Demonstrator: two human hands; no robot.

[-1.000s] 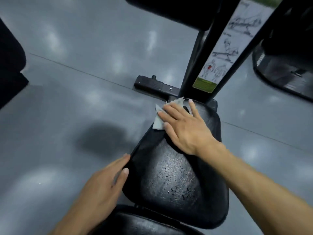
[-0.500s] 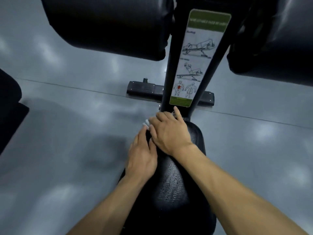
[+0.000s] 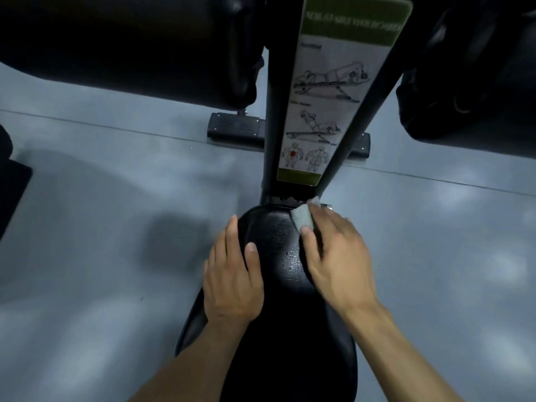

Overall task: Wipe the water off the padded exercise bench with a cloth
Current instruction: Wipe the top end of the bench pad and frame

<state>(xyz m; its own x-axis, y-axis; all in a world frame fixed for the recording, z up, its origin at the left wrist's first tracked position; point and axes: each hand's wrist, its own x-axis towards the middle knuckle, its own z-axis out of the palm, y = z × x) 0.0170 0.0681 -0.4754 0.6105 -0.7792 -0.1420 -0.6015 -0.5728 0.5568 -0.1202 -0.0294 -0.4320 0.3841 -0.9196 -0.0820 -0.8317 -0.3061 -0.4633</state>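
Head view: right hand presses the cloth flat on the bench's far right corner to soak up water. Left hand, fingers straight, steadies the bench's left edge.

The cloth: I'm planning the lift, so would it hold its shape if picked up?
Probably not: the cloth looks thin and creased, bending over the bench pad edge under the right hand. Likely light; perhaps damp and clingy, given the droplets.
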